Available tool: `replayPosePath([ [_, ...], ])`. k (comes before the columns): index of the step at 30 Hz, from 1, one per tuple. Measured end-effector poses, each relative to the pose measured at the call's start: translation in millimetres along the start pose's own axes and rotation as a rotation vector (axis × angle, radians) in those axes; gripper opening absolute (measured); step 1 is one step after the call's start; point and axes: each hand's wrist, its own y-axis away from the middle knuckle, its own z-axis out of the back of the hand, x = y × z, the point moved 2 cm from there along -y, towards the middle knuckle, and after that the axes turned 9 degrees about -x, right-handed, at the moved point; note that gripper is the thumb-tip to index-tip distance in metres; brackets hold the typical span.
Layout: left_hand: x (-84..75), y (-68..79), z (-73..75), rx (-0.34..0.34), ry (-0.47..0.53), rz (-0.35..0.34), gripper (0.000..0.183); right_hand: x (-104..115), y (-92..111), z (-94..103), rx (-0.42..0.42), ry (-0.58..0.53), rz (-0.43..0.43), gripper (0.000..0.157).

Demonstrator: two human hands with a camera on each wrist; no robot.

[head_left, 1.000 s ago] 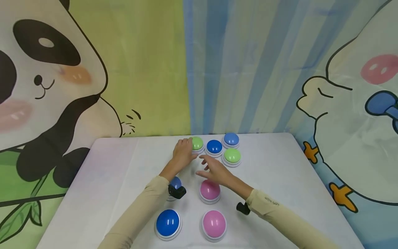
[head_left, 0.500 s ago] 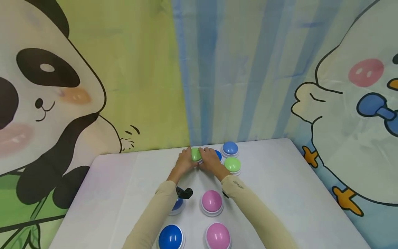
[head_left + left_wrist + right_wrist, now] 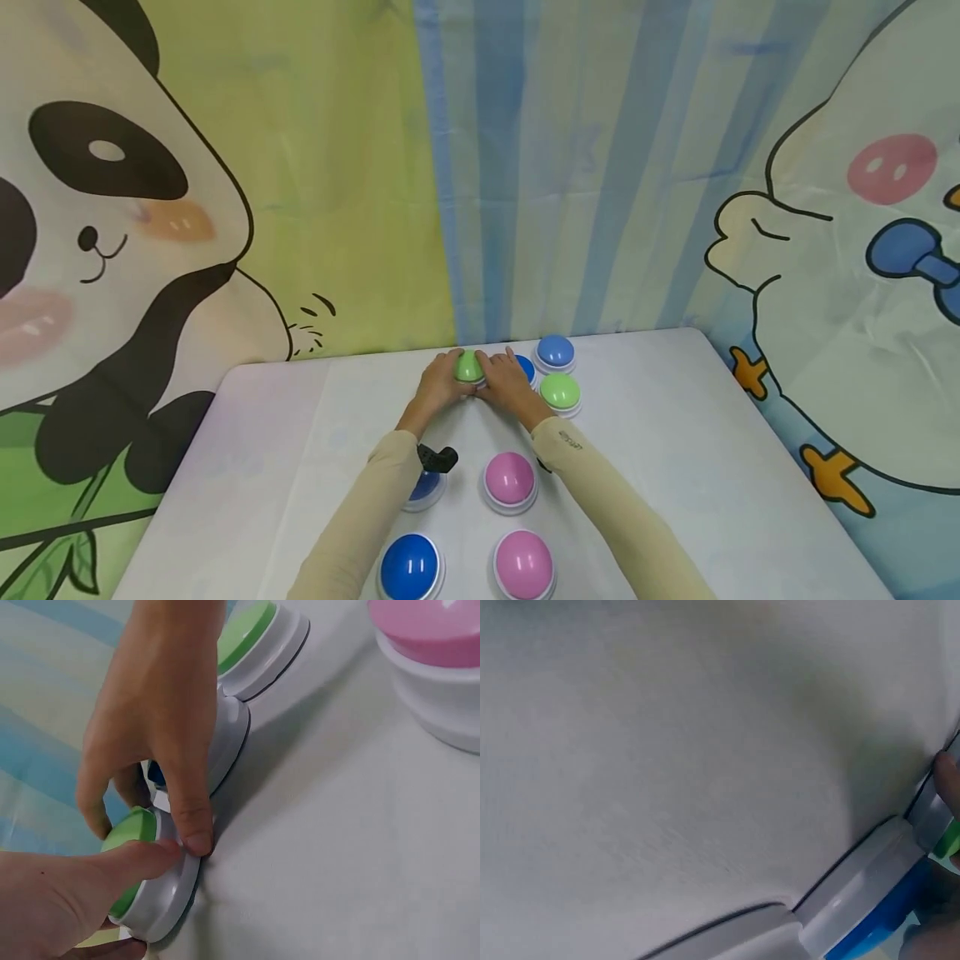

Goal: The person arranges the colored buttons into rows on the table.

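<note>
At the back of the table, both hands hold a push button with a green dome point(image 3: 468, 368) and white base. My left hand point(image 3: 437, 387) grips its left side; in the left wrist view the left thumb point(image 3: 146, 859) lies across the dome's edge and base. From the other side my right hand point(image 3: 510, 385) holds it, its thumb point(image 3: 193, 825) pressed on the white base. A dark blue button point(image 3: 527, 368), partly hidden by the right hand, stands just right of the held one. In the right wrist view its blue dome point(image 3: 874, 922) shows beside the right fingers.
Behind the right hand are a lighter blue button point(image 3: 556, 352) and another green button point(image 3: 560, 392). Nearer stand two pink buttons point(image 3: 510, 479) and a blue button point(image 3: 409, 568); the left sleeve partly covers another blue button point(image 3: 425, 492). Printed curtains point(image 3: 360, 208) border the white table point(image 3: 660, 433).
The right hand has moved back and left from beside the green button onto its right side. The left hand stays at the button's left side. The head view has tilted up slightly.
</note>
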Motion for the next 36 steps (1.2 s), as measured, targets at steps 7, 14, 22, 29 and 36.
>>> replayPosePath([
  [7, -2.5, 8.3, 16.8, -0.109, -0.003, -0.097, 0.075, 5, 11, 5.5, -0.149, -0.102, 0.056, 0.071],
  [14, -24.9, 20.6, 27.6, -0.137, -0.041, -0.208, 0.077, 2, 34, 29.2, -0.175, -0.316, -0.025, 0.074],
  [22, -51.9, 32.4, 32.1, -0.108, -0.039, -0.246, 0.076, -8, 50, 55.2, -0.169, -0.313, -0.044, 0.075],
  [29, -67.8, 45.2, 27.9, -0.075, -0.074, -0.291, 0.077, -14, 70, 63.6, -0.188, -0.342, -0.034, 0.076],
  [36, -74.7, 57.6, 22.8, -0.046, -0.039, -0.294, 0.077, -13, 89, 68.4, -0.171, -0.341, -0.078, 0.076],
])
